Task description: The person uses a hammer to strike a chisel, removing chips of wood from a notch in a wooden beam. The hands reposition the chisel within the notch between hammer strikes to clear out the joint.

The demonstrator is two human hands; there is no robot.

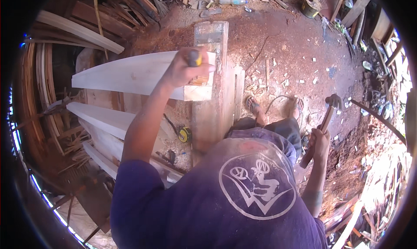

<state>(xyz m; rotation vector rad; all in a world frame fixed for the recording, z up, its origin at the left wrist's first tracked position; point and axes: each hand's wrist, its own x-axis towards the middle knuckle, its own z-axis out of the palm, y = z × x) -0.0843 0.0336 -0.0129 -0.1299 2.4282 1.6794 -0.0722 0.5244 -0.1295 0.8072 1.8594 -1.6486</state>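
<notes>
The pale plank [130,73] lay across the upright timber block [210,84], and that block serves as the landmark here. Left of the block, further light boards [104,118] were stacked below the plank, with a yellow tape measure [184,134] just beside the block's lower left edge. At the block itself, your left hand [186,69] was closed around a chisel [194,58] with a dark and yellow handle, its blade set down near the plank's end where it crossed the block. Right of the block, past your sandalled feet [254,106] on the sawdust floor [295,49], your right hand [320,140] was wrapped tight around the wooden handle of a claw hammer [323,123], held low with its head up and well apart from the chisel. To cut cleanly, I judge you needed the chisel kept steady and upright on its line, the plank bearing firmly on the block, and the hammer brought squarely onto the handle's end, clear of your left fingers.
</notes>
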